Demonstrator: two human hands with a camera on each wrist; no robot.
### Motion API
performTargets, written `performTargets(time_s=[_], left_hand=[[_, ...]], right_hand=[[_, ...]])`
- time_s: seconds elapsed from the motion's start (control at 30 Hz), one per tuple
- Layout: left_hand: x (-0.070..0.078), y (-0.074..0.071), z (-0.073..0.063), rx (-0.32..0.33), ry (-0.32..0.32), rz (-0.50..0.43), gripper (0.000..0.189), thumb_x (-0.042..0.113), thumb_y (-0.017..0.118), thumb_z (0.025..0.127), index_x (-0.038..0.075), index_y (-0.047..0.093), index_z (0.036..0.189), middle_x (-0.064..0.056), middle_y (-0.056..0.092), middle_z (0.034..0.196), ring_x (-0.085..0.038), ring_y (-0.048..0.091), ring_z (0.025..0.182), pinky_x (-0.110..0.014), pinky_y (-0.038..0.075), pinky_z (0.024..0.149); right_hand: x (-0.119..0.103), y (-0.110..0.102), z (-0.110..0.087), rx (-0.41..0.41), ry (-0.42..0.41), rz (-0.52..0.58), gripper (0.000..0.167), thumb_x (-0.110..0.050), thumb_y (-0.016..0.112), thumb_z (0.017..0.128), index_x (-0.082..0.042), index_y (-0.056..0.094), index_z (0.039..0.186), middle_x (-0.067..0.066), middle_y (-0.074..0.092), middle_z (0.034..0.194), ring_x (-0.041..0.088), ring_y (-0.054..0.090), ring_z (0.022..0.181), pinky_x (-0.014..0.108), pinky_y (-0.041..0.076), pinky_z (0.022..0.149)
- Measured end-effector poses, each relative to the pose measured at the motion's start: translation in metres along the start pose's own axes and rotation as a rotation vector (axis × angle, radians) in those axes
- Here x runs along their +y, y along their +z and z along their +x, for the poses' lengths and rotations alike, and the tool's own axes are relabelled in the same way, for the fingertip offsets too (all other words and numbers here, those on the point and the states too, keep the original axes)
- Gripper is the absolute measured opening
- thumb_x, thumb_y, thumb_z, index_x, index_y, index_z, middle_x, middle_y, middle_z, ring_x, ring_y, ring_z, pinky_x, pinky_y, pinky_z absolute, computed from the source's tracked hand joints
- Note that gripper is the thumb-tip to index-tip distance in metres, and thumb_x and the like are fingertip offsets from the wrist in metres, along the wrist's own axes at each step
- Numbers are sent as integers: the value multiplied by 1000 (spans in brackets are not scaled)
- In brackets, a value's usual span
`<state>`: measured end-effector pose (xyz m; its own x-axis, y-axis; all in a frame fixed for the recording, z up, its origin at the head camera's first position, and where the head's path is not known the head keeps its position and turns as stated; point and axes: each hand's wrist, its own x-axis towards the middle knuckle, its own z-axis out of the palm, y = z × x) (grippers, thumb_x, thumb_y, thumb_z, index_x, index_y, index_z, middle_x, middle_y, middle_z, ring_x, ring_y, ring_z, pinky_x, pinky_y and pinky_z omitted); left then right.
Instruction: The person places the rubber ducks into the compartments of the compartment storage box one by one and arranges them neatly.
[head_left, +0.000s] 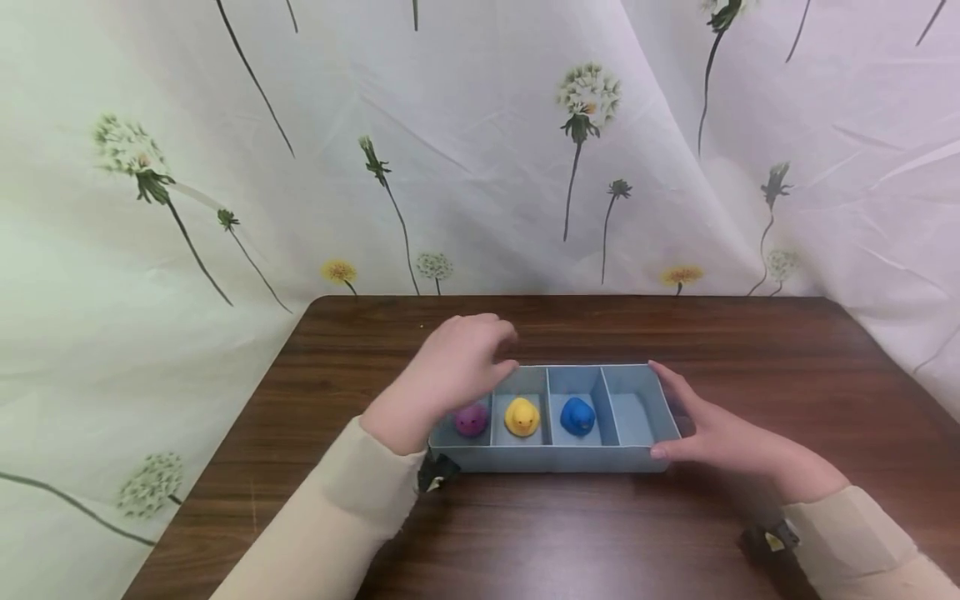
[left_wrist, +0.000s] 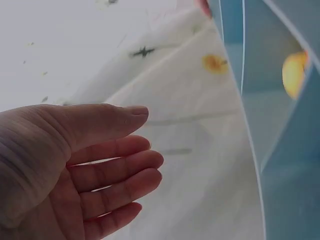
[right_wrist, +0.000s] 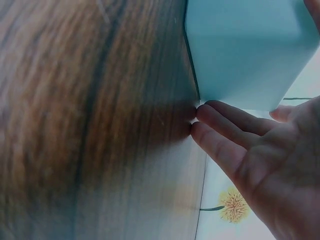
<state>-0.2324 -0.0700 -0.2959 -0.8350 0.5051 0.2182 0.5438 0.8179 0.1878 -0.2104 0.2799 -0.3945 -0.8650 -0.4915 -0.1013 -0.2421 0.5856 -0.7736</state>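
Note:
A blue-grey divided tray [head_left: 547,459] lies lengthwise on the table, with a row of compartments. From the left, it holds a purple toy duck [head_left: 471,420], a yellow toy duck [head_left: 522,417] and a blue toy duck [head_left: 577,416], each in its own compartment. My right hand [head_left: 712,429] grips the tray's right end, thumb at the front corner and forefinger at the back corner. Over the tray's left end hovers my left hand [head_left: 461,362], its fingers loosely bent and holding nothing. It hides the back left corner of the tray. The left wrist view shows the yellow duck [left_wrist: 293,75] partly behind a divider.
The brown wood-grain table [head_left: 570,533] extends around the tray on all sides. Behind it hangs a white cloth [head_left: 480,167] printed with dandelions, and this cloth also runs down along the left and right. Small dark devices sit at both sleeve cuffs.

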Motion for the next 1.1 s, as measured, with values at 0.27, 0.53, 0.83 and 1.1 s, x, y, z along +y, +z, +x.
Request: performTargets(time_s=[0.27, 0.53, 0.83, 1.1], left_hand=[[-46, -12, -31, 31, -123, -35, 25, 21, 74, 89, 7, 71, 109, -5, 68, 101, -21, 62, 91, -42, 50, 83], [-72, -8, -55, -5, -211, -34, 26, 20, 73, 87, 4, 71, 108, -9, 68, 99, -24, 62, 90, -46, 50, 82], [-85, -4, -73, -47, -332, -62, 23, 20, 73, 88, 4, 71, 104, -7, 68, 93, -22, 62, 81, -45, 51, 74], [-84, 9, -77, -103, -364, -61, 21, 19, 74, 88, 4, 72, 101, -3, 66, 85, -19, 58, 74, -41, 51, 70]], right_hand=[[3, 1, 2, 4, -16, 6, 105, -33, 76, 86, -25, 0, 158, 30, 22, 153, 53, 29, 135, 67, 32, 100], [3, 1, 1, 6, -13, -8, 105, -34, 76, 86, -26, 0, 158, 30, 23, 153, 53, 30, 135, 67, 33, 99], [2, 0, -1, -12, 17, 15, 104, -34, 75, 87, -28, -1, 158, 29, 17, 155, 54, 25, 137, 68, 31, 99], [0, 0, 0, -10, 0, 18, 104, -32, 75, 87, -24, -1, 158, 31, 19, 154, 54, 27, 136, 67, 31, 100]])
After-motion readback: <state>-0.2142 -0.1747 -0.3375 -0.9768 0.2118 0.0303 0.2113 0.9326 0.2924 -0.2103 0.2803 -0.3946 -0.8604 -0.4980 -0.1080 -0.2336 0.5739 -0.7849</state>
